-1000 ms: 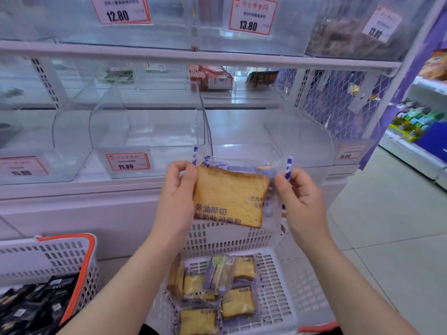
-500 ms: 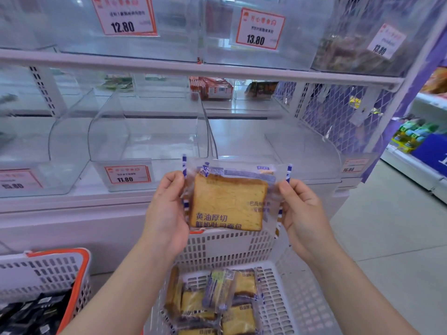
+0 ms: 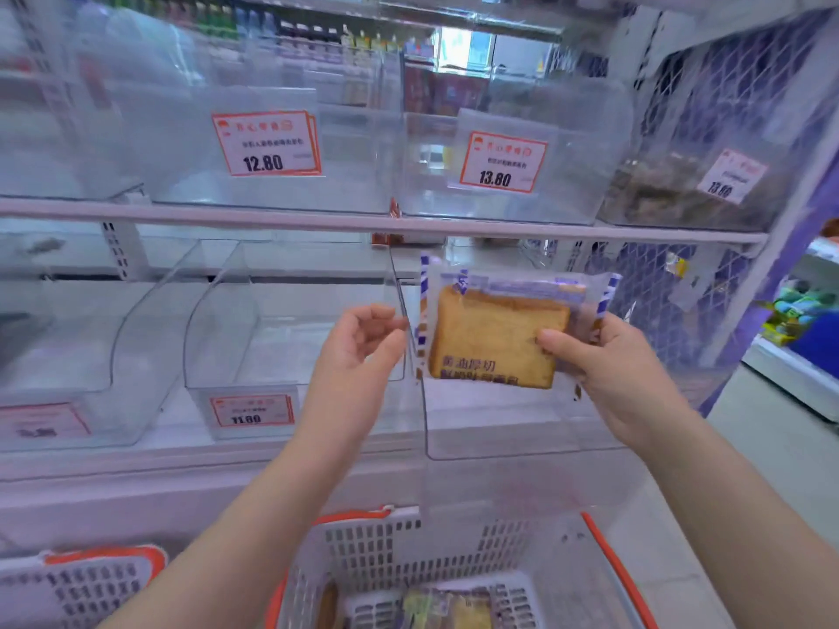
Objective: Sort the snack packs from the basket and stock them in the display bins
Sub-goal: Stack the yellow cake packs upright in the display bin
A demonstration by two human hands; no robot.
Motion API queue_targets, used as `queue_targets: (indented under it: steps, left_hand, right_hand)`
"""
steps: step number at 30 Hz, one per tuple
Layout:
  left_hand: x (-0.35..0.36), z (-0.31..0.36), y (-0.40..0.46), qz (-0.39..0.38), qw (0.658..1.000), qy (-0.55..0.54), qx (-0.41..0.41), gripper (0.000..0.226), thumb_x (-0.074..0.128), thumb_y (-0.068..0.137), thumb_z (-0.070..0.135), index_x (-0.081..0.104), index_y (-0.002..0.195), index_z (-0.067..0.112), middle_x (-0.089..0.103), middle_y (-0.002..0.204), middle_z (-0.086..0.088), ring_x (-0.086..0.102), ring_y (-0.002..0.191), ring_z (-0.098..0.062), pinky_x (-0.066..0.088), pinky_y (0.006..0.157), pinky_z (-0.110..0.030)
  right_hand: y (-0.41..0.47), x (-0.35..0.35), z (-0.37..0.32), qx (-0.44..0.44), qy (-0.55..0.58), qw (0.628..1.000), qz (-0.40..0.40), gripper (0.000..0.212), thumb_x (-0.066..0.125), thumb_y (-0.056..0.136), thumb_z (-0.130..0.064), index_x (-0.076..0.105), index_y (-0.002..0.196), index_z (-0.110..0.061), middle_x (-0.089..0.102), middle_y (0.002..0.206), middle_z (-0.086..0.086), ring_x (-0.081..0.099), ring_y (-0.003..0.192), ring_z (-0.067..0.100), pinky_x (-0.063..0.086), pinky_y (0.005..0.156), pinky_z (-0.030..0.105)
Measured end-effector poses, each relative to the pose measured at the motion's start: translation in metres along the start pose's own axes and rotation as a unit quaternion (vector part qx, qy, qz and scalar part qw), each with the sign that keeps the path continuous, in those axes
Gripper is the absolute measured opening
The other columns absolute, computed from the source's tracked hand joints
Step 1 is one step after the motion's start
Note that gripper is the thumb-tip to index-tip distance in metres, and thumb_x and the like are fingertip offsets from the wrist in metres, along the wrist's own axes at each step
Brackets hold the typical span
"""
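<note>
Golden toast slice in clear pack (image 3: pixel 499 333), pinched by right hand (image 3: pixel 608 370).

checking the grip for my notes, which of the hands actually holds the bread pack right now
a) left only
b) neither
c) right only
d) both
c: the right hand pinches the bread pack at its right side, while the left hand sits just beside its left edge, fingers loosely curled and holding nothing.

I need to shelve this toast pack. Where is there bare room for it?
Bare floors: the 11.80 bin left of the toast pack, and the unlabelled bin below it. Crowded: the top-right 13.80 bin.
</note>
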State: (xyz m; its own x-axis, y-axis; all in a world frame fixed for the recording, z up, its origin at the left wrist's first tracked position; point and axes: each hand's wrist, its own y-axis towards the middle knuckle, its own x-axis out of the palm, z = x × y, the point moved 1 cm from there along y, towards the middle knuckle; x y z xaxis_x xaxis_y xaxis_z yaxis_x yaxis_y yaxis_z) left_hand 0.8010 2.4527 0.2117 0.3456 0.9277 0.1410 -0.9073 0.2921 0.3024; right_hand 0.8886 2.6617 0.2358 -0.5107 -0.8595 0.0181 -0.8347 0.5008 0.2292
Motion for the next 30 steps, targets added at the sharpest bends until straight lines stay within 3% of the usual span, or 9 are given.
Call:
queue_targets:
  steps: [4, 7, 9, 13, 17, 20, 24, 27, 30]
  left_hand:
    - [-0.006, -0.017, 0.013, -0.037, 0.979, 0.196, -0.032, 0.014, 0.061, 0.086, 0.022, 0.053, 0.093, 0.030, 0.060, 0.093, 0.015, 0.057, 0.079, 0.001, 0.042, 0.070, -0.009]
    - [-0.006, -0.027, 0.019, -0.070, 0.962, 0.255, -0.072, 0.027, 0.063, 0.083, 0.034, 0.055, 0.105, 0.021, 0.060, 0.092, 0.014, 0.061, 0.081, -0.009, 0.047, 0.076, -0.022]
    - [-0.003, -0.030, 0.022, -0.098, 0.950, 0.284, -0.079, 0.036, 0.063, 0.080, 0.042, 0.056, 0.108, 0.022, 0.060, 0.096, 0.014, 0.062, 0.084, -0.009, 0.048, 0.076, -0.022]
    - [-0.002, -0.033, 0.027, -0.125, 0.950, 0.274, -0.082, 0.044, 0.062, 0.070, 0.052, 0.050, 0.108, 0.032, 0.055, 0.101, 0.022, 0.059, 0.084, 0.007, 0.043, 0.061, -0.002]
    - [-0.004, -0.037, 0.025, -0.131, 0.962, 0.221, -0.091, 0.043, 0.060, 0.062, 0.061, 0.047, 0.099, 0.044, 0.055, 0.105, 0.027, 0.057, 0.086, 0.013, 0.045, 0.063, -0.005]
    - [-0.005, -0.040, 0.025, -0.132, 0.963, 0.212, -0.098, 0.054, 0.053, 0.054, 0.071, 0.047, 0.101, 0.046, 0.056, 0.109, 0.026, 0.058, 0.086, 0.013, 0.044, 0.065, -0.005]
    - [-0.004, -0.042, 0.025, -0.126, 0.963, 0.210, -0.112, 0.061, 0.056, 0.059, 0.068, 0.051, 0.112, 0.038, 0.058, 0.110, 0.023, 0.060, 0.091, 0.006, 0.044, 0.072, -0.013]
    - [-0.004, -0.043, 0.021, -0.116, 0.967, 0.187, -0.125, 0.035, 0.061, 0.078, 0.047, 0.054, 0.109, 0.034, 0.060, 0.108, 0.019, 0.062, 0.091, 0.000, 0.048, 0.081, -0.024]
    - [-0.005, -0.042, 0.005, -0.099, 0.975, 0.130, -0.152, 0.011, 0.053, 0.089, 0.032, 0.058, 0.099, 0.030, 0.063, 0.100, 0.013, 0.063, 0.077, 0.004, 0.051, 0.074, -0.021]
  right_hand:
    - [0.037, -0.004, 0.034, 0.085, 0.041, 0.992, 0.080, 0.025, 0.059, 0.081, 0.010, 0.058, 0.104, -0.001, 0.068, 0.093, 0.011, 0.068, 0.071, 0.013, 0.057, 0.066, 0.023]
    - [0.066, 0.001, 0.068, 0.163, -0.036, 0.981, 0.094, 0.036, 0.062, 0.079, 0.013, 0.054, 0.114, 0.009, 0.062, 0.109, 0.027, 0.065, 0.092, 0.033, 0.053, 0.085, 0.044]
    - [0.088, 0.006, 0.087, 0.210, -0.085, 0.971, 0.082, 0.039, 0.066, 0.077, 0.009, 0.054, 0.114, 0.006, 0.061, 0.102, 0.023, 0.063, 0.085, 0.032, 0.054, 0.077, 0.045]
    - [0.134, 0.020, 0.111, 0.231, -0.141, 0.962, 0.043, 0.033, 0.069, 0.079, 0.001, 0.053, 0.104, -0.011, 0.059, 0.100, 0.009, 0.059, 0.081, 0.022, 0.049, 0.065, 0.032]
    - [0.161, 0.031, 0.132, 0.222, -0.222, 0.949, 0.037, 0.029, 0.071, 0.080, -0.009, 0.054, 0.102, -0.016, 0.057, 0.093, 0.006, 0.056, 0.086, 0.024, 0.048, 0.075, 0.035]
    - [0.164, 0.038, 0.140, 0.230, -0.249, 0.940, 0.035, 0.023, 0.071, 0.080, -0.011, 0.057, 0.098, -0.012, 0.057, 0.089, 0.007, 0.055, 0.075, 0.021, 0.048, 0.067, 0.031]
    - [0.149, 0.047, 0.138, 0.271, -0.254, 0.928, -0.021, 0.038, 0.068, 0.083, -0.014, 0.052, 0.116, -0.002, 0.056, 0.094, 0.013, 0.052, 0.077, 0.022, 0.048, 0.068, 0.031]
    - [0.127, 0.048, 0.110, 0.253, -0.299, 0.919, -0.031, 0.041, 0.064, 0.088, -0.020, 0.048, 0.120, 0.000, 0.055, 0.112, 0.016, 0.052, 0.094, 0.026, 0.045, 0.081, 0.034]
    - [0.088, 0.039, 0.064, 0.147, -0.318, 0.936, -0.032, 0.035, 0.057, 0.091, -0.018, 0.051, 0.122, -0.004, 0.056, 0.123, 0.017, 0.056, 0.108, 0.029, 0.046, 0.094, 0.041]
